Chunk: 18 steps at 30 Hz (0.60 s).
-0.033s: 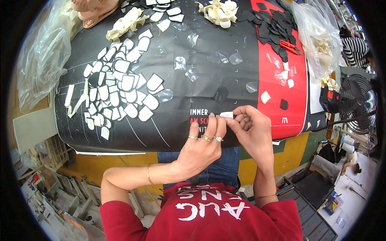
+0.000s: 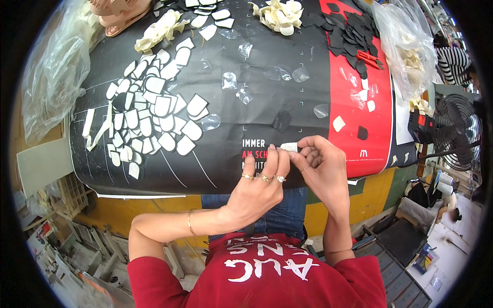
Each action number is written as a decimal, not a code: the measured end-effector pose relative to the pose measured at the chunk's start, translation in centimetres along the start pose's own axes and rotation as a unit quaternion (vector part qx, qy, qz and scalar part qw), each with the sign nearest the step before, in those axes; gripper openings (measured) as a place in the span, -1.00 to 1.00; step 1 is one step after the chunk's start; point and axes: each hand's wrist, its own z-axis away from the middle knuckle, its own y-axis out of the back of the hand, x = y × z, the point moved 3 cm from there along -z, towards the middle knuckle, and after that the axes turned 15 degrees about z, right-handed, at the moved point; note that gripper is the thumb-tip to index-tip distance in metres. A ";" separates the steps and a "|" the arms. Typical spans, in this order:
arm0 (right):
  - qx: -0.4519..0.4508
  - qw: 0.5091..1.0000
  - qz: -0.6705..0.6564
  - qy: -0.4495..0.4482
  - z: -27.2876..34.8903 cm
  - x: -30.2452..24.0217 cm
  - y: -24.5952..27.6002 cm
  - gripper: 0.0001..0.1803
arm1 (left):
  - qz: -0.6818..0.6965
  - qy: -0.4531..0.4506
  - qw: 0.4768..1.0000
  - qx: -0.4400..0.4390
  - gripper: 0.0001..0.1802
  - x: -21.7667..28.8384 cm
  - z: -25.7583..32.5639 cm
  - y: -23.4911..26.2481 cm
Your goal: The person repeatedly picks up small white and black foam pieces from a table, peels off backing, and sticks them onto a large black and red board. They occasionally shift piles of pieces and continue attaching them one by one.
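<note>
Piece (image 2: 289, 147) pinched in right hand (image 2: 326, 160); I can't tell if left hand (image 2: 259, 190) grips. Likely mid-handling, next needing steadiness.

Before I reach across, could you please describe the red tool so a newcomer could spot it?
On the black mat, find the broad red band at right. Toward its far end is a heap of black pieces; the red tool lies at the heap's near right edge, slender among flat black ones.
</note>
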 end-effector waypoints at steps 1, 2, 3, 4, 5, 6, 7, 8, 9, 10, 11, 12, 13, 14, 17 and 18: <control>-0.001 1.000 -0.006 -0.021 0.2 0.1 0.0 -0.79 | 0.000 -0.002 1.000 0.006 -0.65 0.0 0.0 0.0; 0.003 1.000 -0.008 -0.023 0.3 0.2 0.0 -0.79 | 0.001 -0.003 1.000 0.007 -0.65 0.1 0.0 0.0; 0.007 1.000 -0.009 -0.026 0.3 0.2 -0.1 -0.79 | -0.001 -0.005 1.000 0.004 -0.65 0.1 0.0 0.0; 0.009 0.999 -0.011 -0.031 0.3 0.2 -0.1 -0.79 | 0.002 -0.002 1.000 0.007 -0.65 0.1 0.0 -0.1; 0.012 1.000 -0.007 -0.023 0.2 0.2 -0.1 -0.81 | 0.002 0.001 1.000 0.005 -0.64 0.1 0.1 -0.1; 0.013 1.000 -0.004 -0.016 0.2 0.2 -0.1 -0.82 | 0.001 0.006 1.000 0.003 -0.64 0.1 0.1 -0.2; 0.012 1.000 -0.001 -0.010 0.1 0.2 -0.2 -0.84 | 0.000 0.005 1.000 0.006 -0.63 0.1 0.2 -0.2; 0.010 1.000 0.004 -0.008 0.1 0.2 -0.2 -0.85 | -0.002 0.006 1.000 0.008 -0.62 0.1 0.2 -0.3; 0.007 1.000 0.007 -0.008 0.1 0.2 -0.2 -0.87 | -0.003 0.006 1.000 0.010 -0.62 0.1 0.2 -0.3; 0.004 1.000 0.011 -0.007 0.1 0.2 -0.3 -0.88 | -0.002 0.004 1.000 0.006 -0.61 0.1 0.2 -0.3; 0.007 1.000 0.014 -0.005 0.0 0.2 -0.3 -0.89 | -0.001 0.002 1.000 0.001 -0.61 0.1 0.3 -0.3; 0.009 1.000 0.017 -0.002 0.0 0.1 -0.4 -0.90 | -0.002 0.000 1.000 -0.006 -0.60 0.1 0.3 -0.3; 0.006 1.000 0.021 -0.007 0.0 0.1 -0.5 -0.90 | 0.000 -0.002 1.000 -0.006 -0.60 0.1 0.3 -0.3; 0.014 1.000 0.023 0.010 0.0 0.0 -0.4 -0.90 | 0.000 -0.003 1.000 -0.007 -0.60 0.1 0.3 -0.2; 0.015 0.999 0.031 0.040 0.2 -0.2 -0.3 -0.90 | 0.005 0.000 1.000 -0.009 -0.59 0.2 0.3 -0.2; 0.009 0.998 0.034 0.051 0.4 -0.2 -0.2 -0.90 | 0.001 0.001 1.000 -0.011 -0.58 0.2 0.3 -0.2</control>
